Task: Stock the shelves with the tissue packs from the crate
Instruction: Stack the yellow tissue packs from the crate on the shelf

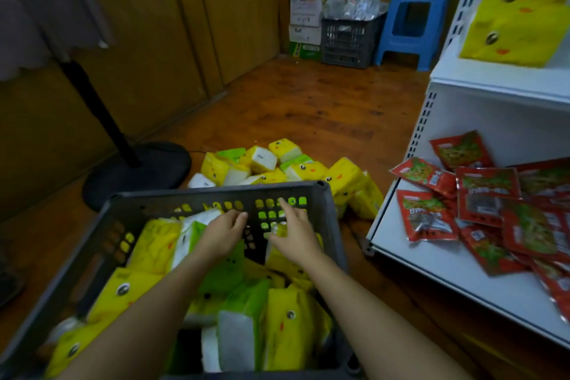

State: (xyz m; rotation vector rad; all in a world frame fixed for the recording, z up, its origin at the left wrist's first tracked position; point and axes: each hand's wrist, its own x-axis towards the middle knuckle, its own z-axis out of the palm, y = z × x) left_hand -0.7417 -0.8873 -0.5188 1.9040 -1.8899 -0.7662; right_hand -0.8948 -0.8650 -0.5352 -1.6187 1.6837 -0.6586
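Note:
A grey crate [212, 194] stands on the floor in front of me, filled with several yellow and green tissue packs [287, 327]. Both my arms reach into it. My left hand [222, 234] hovers over the packs near the crate's far wall with loosely bent fingers and holds nothing. My right hand [293, 234] is beside it with fingers spread, just above a yellow pack [277, 259]; whether it touches that pack is unclear. Two large yellow tissue packs [518, 28] sit on the upper white shelf [481, 83] at the right.
More tissue packs [296, 170] lie heaped on the wooden floor beyond the crate. Red snack packets [487, 203] cover the lower shelf [431, 268]. A black fan base [138, 170] stands at left. A dark crate [348, 40], boxes and a blue stool [413, 25] are at the back.

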